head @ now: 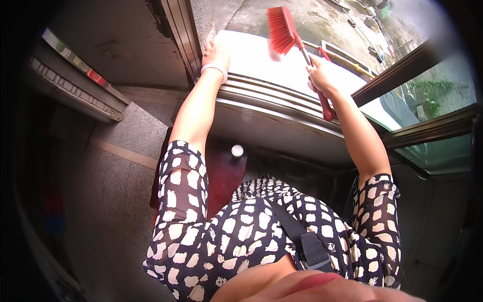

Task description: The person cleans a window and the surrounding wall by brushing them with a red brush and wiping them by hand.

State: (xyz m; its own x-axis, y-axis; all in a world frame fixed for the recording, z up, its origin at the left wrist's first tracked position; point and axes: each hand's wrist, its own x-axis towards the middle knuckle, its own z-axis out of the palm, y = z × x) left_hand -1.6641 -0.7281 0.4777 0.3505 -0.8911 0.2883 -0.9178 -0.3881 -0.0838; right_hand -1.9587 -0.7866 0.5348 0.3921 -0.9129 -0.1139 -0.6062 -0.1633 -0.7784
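Observation:
My right hand (320,75) grips the handle of a red-bristled hand brush (286,30), whose head is raised over the bright white outer sill (249,56) of an open window. The bristles point left and down, and the red handle end sticks out below my hand. At the left end of the sill, beside the upright metal window frame (185,34), rests my left hand (216,54), with a pale bangle at the wrist. Its fingers are partly hidden, and I see no object in it. Metal sliding tracks (271,93) run along the near side of the sill.
A sliding window pane (426,90) stands at the right. Below the sill, a small round white-topped container (237,151) sits on a dark red surface (226,177). A shelf-like ledge (79,90) juts in at the left. Outside lie a paved yard and a pale metal frame (349,56).

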